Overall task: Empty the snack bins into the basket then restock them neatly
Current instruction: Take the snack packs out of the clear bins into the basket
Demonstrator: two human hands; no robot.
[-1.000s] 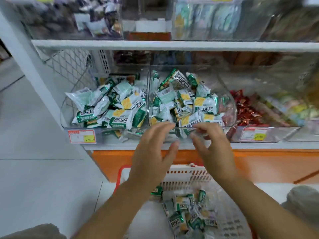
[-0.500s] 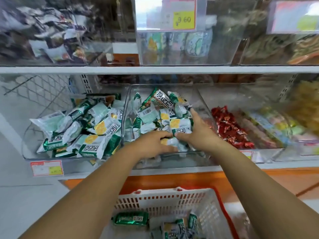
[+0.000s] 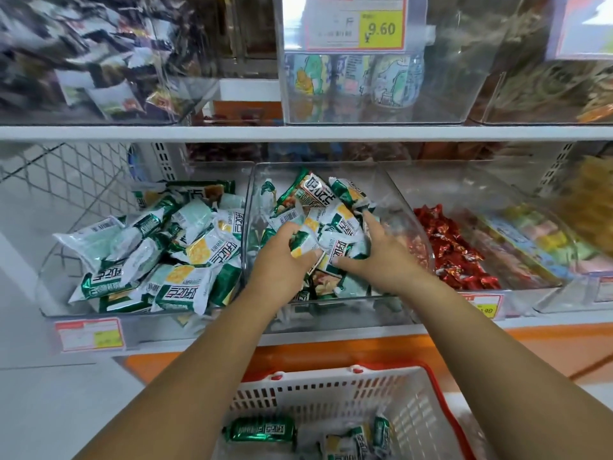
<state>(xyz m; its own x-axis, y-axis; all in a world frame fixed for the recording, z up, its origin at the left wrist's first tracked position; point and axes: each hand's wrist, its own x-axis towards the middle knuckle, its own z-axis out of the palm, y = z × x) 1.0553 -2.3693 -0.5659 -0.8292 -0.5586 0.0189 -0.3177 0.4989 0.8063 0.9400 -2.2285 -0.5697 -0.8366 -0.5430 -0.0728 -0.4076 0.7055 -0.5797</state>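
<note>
Two clear plastic bins sit side by side on the lower shelf, both holding green-and-white snack packets. My two hands are inside the middle bin (image 3: pixel 391 190). My left hand (image 3: pixel 282 257) grips a bunch of snack packets (image 3: pixel 335 227) from the left, fingers curled into the pile. From the right, my right hand (image 3: pixel 378 254) holds the same bunch, thumb under it and fingers spread over it. The left bin (image 3: pixel 49 293) is heaped with the same packets (image 3: pixel 185 283). Below, the white basket (image 3: pixel 331 393) with red rim holds a few packets (image 3: pixel 262 429).
A bin of red-wrapped candies (image 3: pixel 454 250) stands right of the middle bin, with pastel sweets (image 3: pixel 547 240) further right. Price tags (image 3: pixel 89 333) hang on the shelf front. The upper shelf (image 3: pixel 298 132) carries more clear bins close above my hands. White floor lies to the left.
My hands went from the middle bin's front edge into its pile and closed around a bunch of packets. The view tilted up, showing more of the upper shelf.
</note>
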